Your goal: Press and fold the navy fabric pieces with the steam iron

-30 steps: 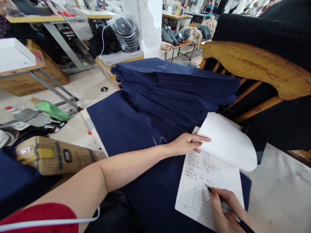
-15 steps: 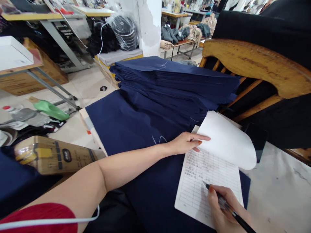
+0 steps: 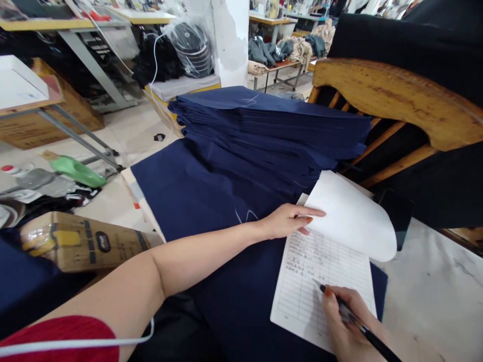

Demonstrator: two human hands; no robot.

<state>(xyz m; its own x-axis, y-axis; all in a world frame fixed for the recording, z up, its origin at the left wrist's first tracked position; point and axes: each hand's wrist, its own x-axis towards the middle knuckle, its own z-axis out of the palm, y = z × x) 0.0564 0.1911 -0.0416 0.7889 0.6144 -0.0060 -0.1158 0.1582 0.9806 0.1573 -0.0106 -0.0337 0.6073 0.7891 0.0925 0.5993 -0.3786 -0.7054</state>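
Observation:
A lined notebook (image 3: pixel 289 301) with handwritten rows lies on navy blue fabric (image 3: pixel 181 186). Its white upper page (image 3: pixel 352 221) is folded back and curls toward the right. My left hand (image 3: pixel 289 221) rests on the notebook's upper left with fingers stretched, touching the turned page. In my right hand (image 3: pixel 345 322) is a black pen (image 3: pixel 372 339), gripped between thumb and fingers. The pen tip is at or just above the lined page, a little below the last written row; contact cannot be made out.
A thick stack of folded navy fabric (image 3: pixel 264 118) sits beyond the notebook. At right stand a wooden chair (image 3: pixel 385 85) and a dark phone-like slab (image 3: pixel 396 216) beside the page. A cardboard box (image 3: pixel 86 241) and a green bottle (image 3: pixel 77 170) are at left.
The pen tip has shifted very slightly left and up over the page. My left hand stays on the notebook, and the whole view has moved slightly.

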